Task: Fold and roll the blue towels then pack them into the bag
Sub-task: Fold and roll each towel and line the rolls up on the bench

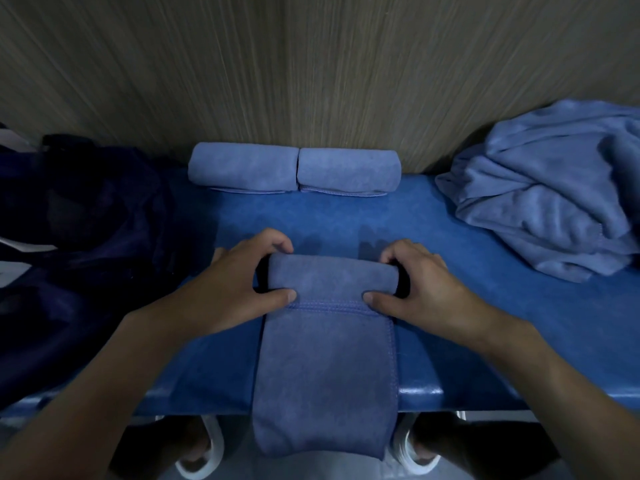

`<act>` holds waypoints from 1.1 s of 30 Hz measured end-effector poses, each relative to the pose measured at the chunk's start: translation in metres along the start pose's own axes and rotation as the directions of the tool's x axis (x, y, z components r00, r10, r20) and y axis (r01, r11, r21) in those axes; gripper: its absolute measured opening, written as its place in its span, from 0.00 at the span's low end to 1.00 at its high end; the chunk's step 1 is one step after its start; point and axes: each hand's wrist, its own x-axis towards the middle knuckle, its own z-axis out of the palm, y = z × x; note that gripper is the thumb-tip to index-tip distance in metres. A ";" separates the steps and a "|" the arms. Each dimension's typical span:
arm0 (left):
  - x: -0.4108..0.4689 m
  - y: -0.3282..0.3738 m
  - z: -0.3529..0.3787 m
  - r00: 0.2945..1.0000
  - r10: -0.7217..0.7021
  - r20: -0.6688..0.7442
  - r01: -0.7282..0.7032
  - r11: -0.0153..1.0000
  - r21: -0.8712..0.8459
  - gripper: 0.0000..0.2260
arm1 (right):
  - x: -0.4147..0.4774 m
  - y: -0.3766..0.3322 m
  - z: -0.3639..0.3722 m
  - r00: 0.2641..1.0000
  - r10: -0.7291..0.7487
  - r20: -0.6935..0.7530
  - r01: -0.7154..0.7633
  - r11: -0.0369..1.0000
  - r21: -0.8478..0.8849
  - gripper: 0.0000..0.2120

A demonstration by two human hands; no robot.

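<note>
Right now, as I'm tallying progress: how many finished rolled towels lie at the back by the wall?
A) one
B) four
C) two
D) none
C: the left rolled towel and the right rolled towel lie end to end by the wall, while the left hand and right hand grip a third towel, partly rolled.

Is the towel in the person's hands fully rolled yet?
Only partly rolled. The left hand and right hand grip a roll at the far end of the towel; the rest lies flat and hangs over the table edge.
</note>
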 end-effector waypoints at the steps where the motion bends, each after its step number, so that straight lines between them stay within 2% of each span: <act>1: 0.001 0.000 -0.002 1.000 -0.010 0.009 0.010 1.000 -0.013 0.23 | 0.000 -0.001 -0.001 0.999 0.030 0.022 -0.031 0.999 0.045 0.19; 4: 0.003 0.001 -0.003 1.000 -0.004 0.022 0.005 0.997 -0.080 0.24 | 0.002 -0.001 -0.005 0.990 0.108 0.094 -0.129 0.960 0.248 0.21; 6: 0.005 0.003 -0.003 1.000 0.007 0.005 -0.006 0.995 -0.098 0.24 | 0.005 0.001 -0.006 0.989 0.102 0.110 -0.132 0.939 0.317 0.20; 9: 0.009 0.008 -0.002 0.995 0.001 -0.096 -0.011 0.994 -0.112 0.21 | 0.011 -0.002 -0.006 0.996 0.067 0.064 -0.086 0.926 0.366 0.12; 11: 0.013 0.011 -0.001 0.982 0.006 -0.189 -0.033 0.990 -0.139 0.18 | 0.015 -0.004 -0.004 0.997 0.074 -0.002 -0.068 0.922 0.381 0.11; 13: 0.016 0.014 0.001 0.965 0.018 -0.261 -0.062 0.984 -0.164 0.16 | 0.019 -0.004 -0.001 0.992 0.080 -0.096 -0.041 0.934 0.355 0.12; 16: 0.017 0.016 0.004 0.950 0.035 -0.310 -0.102 0.974 -0.203 0.15 | 0.022 -0.005 0.001 0.974 0.011 -0.226 0.022 0.989 0.143 0.14; 19: 0.012 0.018 0.004 0.955 0.075 -0.288 -0.130 0.976 -0.175 0.15 | 0.018 -0.005 0.000 0.967 -0.067 -0.245 0.077 0.996 0.035 0.15; 23: 0.002 0.019 0.003 0.963 0.127 -0.240 -0.165 0.976 -0.145 0.16 | 0.007 -0.002 -0.002 0.965 -0.153 -0.215 0.157 0.988 0.003 0.16; 25: -0.005 0.016 0.000 0.976 0.143 -0.165 -0.172 0.969 -0.179 0.17 | -0.001 -0.001 -0.004 0.967 -0.175 -0.187 0.181 0.983 0.020 0.15; 29: -0.014 0.010 0.000 0.990 0.133 -0.038 -0.138 0.965 -0.221 0.20 | -0.018 0.002 -0.008 0.974 -0.189 -0.129 0.199 0.977 0.074 0.20; 33: -0.017 0.007 0.005 0.989 0.137 -0.062 -0.147 0.964 -0.221 0.17 | -0.027 0.002 -0.006 0.967 -0.215 -0.137 0.235 0.960 0.151 0.17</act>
